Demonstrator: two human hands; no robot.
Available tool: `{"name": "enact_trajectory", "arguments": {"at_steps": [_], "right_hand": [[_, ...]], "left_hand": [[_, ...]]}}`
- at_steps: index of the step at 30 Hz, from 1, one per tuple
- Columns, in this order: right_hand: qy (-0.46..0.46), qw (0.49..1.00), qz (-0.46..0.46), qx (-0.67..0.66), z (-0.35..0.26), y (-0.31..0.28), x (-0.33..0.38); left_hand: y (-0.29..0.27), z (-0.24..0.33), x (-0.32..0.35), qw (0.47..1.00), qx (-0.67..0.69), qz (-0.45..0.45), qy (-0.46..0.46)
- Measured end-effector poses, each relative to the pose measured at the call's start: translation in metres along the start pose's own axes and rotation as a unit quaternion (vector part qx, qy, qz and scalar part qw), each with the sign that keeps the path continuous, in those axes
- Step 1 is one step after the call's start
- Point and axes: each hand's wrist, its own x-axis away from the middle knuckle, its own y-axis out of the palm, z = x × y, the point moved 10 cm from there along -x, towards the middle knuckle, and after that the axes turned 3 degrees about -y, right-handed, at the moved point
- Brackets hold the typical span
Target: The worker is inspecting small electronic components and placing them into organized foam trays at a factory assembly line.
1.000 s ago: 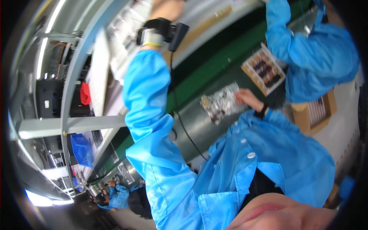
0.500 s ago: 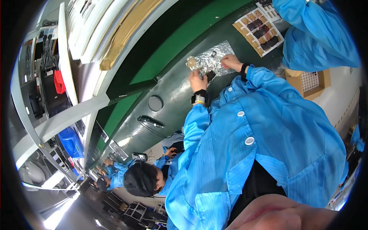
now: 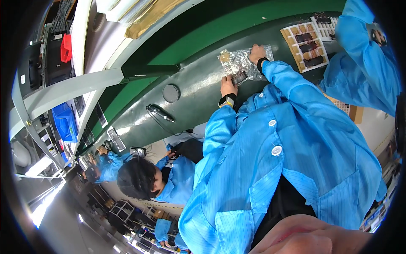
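Observation:
My left hand (image 3: 229, 86), with a watch on its wrist, pinches a small dark rectangular part (image 3: 240, 78) at the near edge of a crinkled clear plastic bag (image 3: 237, 63). Over the bag's right part is my right hand (image 3: 256, 53), its fingers bent down and drawn together. Whatever they hold, if anything, is hidden. A round tan piece (image 3: 224, 56) lies at the bag's far left corner.
A white tray (image 3: 301, 55) of dark parts with thin wires lies to the right, beside a co-worker's blue sleeve (image 3: 359, 46). Left on the dark green table are a round black disc (image 3: 171, 93) and a black corded tool (image 3: 162, 113). Another person (image 3: 139, 178) sits at left.
My right hand has moved from the bag's right edge to over the bag, covering where a small dark piece lay. The left hand still holds its part. The whole view has shifted.

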Motion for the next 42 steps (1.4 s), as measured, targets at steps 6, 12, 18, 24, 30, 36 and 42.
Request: {"name": "enact_trajectory", "arguments": {"at_steps": [6,12,18,24,30,36,42], "right_hand": [[0.047,0.996,-0.060,-0.043,0.017,0.004,0.012],[0.022,0.905,-0.206,-0.370,0.053,0.014,0.029],[0.054,0.788,-0.243,-0.564,0.032,-0.035,0.071],[-0.117,0.738,-0.235,-0.622,-0.041,-0.154,0.093],[-0.163,0.798,-0.206,-0.543,-0.065,-0.195,0.101],[-0.141,0.895,-0.133,-0.401,-0.052,-0.152,0.104],[-0.171,0.885,-0.121,-0.415,-0.067,-0.145,0.122]], "left_hand": [[-0.003,-0.025,0.003,0.999,0.014,-0.025,-0.035],[0.006,-0.016,-0.005,0.998,0.045,-0.032,-0.036],[0.004,-0.019,-0.003,0.997,0.050,-0.021,-0.048],[-0.005,-0.026,-0.004,0.997,0.055,-0.011,-0.047],[-0.062,0.054,0.000,0.978,0.108,0.132,0.123],[-0.081,0.147,0.010,0.958,0.239,0.035,0.154],[-0.073,0.131,0.008,0.966,0.226,0.026,0.119]]}}
